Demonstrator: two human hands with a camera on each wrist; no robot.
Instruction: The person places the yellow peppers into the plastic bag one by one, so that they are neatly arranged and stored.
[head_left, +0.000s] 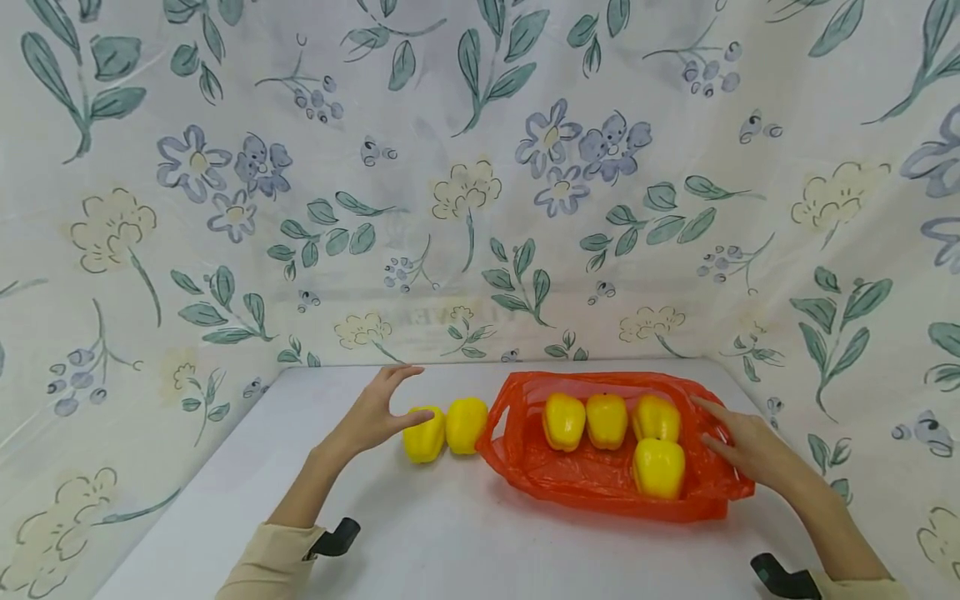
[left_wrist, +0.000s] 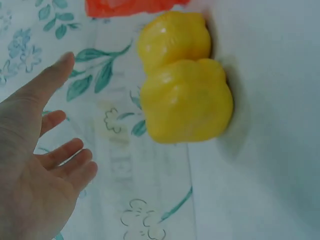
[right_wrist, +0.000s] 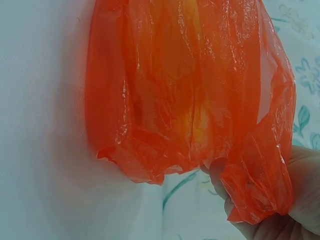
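Note:
In the head view two yellow bell peppers (head_left: 424, 437) (head_left: 467, 425) stand side by side on the table, left of a red plastic bag (head_left: 585, 487). My left hand (head_left: 375, 414), fingers spread and holding nothing, is by the left pepper; the left wrist view shows a gap between the hand (left_wrist: 40, 165) and the peppers (left_wrist: 187, 102). Inside the open bag lie several yellow peppers (head_left: 659, 468). My right hand (head_left: 750, 446) grips the bag's right end; in the right wrist view bunched plastic of the bag (right_wrist: 165, 100) lies over the hand (right_wrist: 305, 185), hiding some fingers.
The white table (head_left: 450, 533) reaches back to a hanging cloth (head_left: 480, 250) with flowers and leaves, which also runs along both sides. Dark devices (head_left: 336, 537) are strapped at both wrists.

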